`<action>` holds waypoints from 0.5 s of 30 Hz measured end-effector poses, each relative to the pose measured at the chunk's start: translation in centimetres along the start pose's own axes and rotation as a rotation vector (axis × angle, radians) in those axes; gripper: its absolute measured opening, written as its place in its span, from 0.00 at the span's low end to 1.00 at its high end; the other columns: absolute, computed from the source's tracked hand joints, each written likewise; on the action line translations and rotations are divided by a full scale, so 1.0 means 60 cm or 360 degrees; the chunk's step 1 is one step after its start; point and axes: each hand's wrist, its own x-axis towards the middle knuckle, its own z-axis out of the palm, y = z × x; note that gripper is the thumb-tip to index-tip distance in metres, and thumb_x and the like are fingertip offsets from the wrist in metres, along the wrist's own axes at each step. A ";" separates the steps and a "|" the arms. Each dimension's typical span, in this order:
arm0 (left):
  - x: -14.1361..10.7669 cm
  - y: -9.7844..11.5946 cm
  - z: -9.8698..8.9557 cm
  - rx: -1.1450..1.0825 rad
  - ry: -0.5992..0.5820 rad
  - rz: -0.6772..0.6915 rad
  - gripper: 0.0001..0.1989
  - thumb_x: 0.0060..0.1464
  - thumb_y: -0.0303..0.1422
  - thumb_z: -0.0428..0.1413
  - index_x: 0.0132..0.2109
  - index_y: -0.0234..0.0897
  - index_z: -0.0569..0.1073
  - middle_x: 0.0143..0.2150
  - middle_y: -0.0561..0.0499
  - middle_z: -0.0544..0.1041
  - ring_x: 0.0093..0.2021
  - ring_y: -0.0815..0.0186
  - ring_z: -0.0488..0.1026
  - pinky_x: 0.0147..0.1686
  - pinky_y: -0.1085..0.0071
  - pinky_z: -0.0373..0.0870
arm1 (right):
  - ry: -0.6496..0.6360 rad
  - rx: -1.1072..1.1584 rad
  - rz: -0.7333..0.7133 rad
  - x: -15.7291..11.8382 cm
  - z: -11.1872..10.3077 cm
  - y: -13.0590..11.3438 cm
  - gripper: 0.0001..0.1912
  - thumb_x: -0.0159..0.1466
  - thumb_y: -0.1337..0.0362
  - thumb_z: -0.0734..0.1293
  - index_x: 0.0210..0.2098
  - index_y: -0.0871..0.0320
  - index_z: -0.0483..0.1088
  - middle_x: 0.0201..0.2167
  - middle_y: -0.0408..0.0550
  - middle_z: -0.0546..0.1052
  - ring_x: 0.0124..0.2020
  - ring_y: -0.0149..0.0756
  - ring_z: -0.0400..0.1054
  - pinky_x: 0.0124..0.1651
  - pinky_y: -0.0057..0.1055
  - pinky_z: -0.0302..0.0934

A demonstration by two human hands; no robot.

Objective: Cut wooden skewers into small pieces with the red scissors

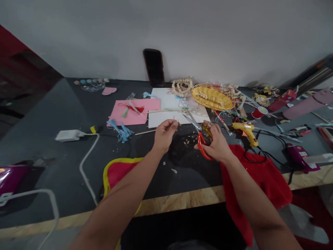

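Observation:
My right hand holds red-handled scissors, their metal blades apart and pointing up and left. Just left of the blades my left hand is closed in a pinch. A tiny, thin piece shows at its fingertips, too small to name. Beneath and beyond both hands lies a white sheet. Across this sheet runs a thin stick, and another thin stick lies by my left wrist. Small pale bits are scattered on the dark table between my hands.
A pink sheet with tassels lies left, a blue tassel beside it. A yellow basket stands behind my right hand. To the right are a yellow glue gun and red cloth. A phone leans on the wall.

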 end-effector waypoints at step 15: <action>-0.008 -0.004 0.004 0.0026 -0.0217 -0.0043 0.19 0.44 0.46 0.64 0.36 0.36 0.74 0.30 0.52 0.75 0.30 0.70 0.70 0.33 0.73 0.67 | -0.0168 -0.0006 -0.0136 -0.011 0.026 -0.018 0.45 0.55 0.45 0.70 0.64 0.59 0.54 0.54 0.60 0.63 0.59 0.51 0.58 0.63 0.49 0.56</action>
